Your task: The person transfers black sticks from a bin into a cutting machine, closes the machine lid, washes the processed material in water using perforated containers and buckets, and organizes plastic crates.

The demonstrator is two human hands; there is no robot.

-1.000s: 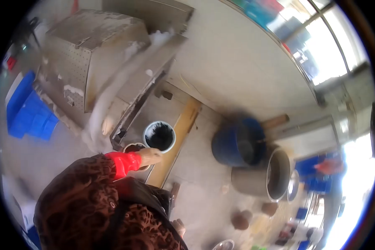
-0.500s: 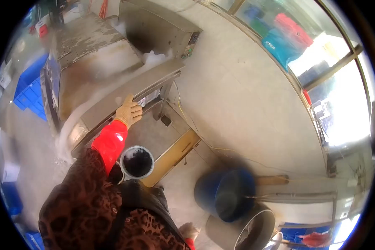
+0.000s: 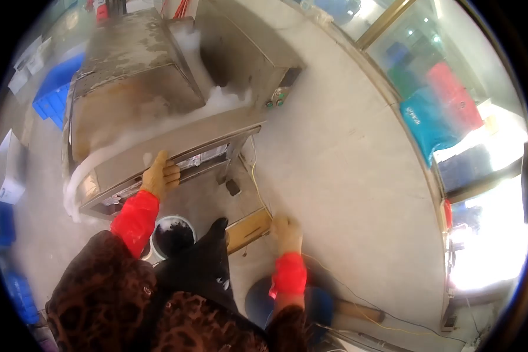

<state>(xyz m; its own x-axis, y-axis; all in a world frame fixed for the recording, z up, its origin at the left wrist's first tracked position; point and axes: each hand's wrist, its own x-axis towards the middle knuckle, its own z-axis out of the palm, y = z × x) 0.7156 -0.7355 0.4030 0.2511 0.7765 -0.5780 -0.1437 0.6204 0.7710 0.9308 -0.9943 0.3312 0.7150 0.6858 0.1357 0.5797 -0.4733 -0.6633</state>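
Note:
My left hand (image 3: 161, 175), in a tan glove with a red cuff, is closed on the front edge of a metal machine (image 3: 185, 131). Its thumb lies on top and its fingers curl at the edge. White foam (image 3: 223, 98) coats parts of the machine's top. Out to the right, my right hand (image 3: 287, 233), gloved alike, is raised before the pale wall. Motion smears its fingers, so I cannot tell whether it holds anything. Below my left hand stands a white bucket (image 3: 192, 224) with dark contents, partly hidden by my black apron (image 3: 196, 271).
A yellowish board (image 3: 249, 230) lies on the floor by the wall. Behind my right forearm is a blue barrel (image 3: 261, 299). Blue crates (image 3: 58, 88) stand at the left, and a thin yellow cable (image 3: 257, 182) runs down the wall.
My right hand has risen from the bottom edge to the right of the machine. My left hand remains on the machine's edge, farther left in view. The view has shifted.

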